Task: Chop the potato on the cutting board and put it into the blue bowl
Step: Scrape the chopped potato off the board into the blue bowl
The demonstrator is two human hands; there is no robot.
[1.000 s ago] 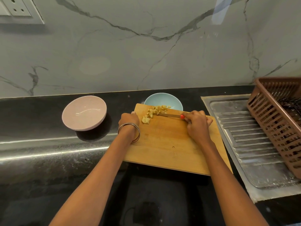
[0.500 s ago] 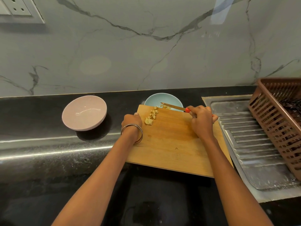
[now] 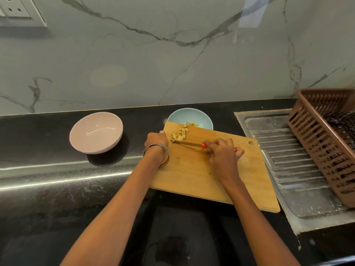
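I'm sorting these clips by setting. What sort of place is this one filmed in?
Most likely a home kitchen. A steel sink drainboard with a brown dish basket sits on a black counter under a marble-look backsplash, and chopped potato lies on a wooden cutting board.

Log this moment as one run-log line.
phase: scraping | right hand: grips knife behind potato pieces | left hand: holds cutting board edge | blue bowl: some pieces in
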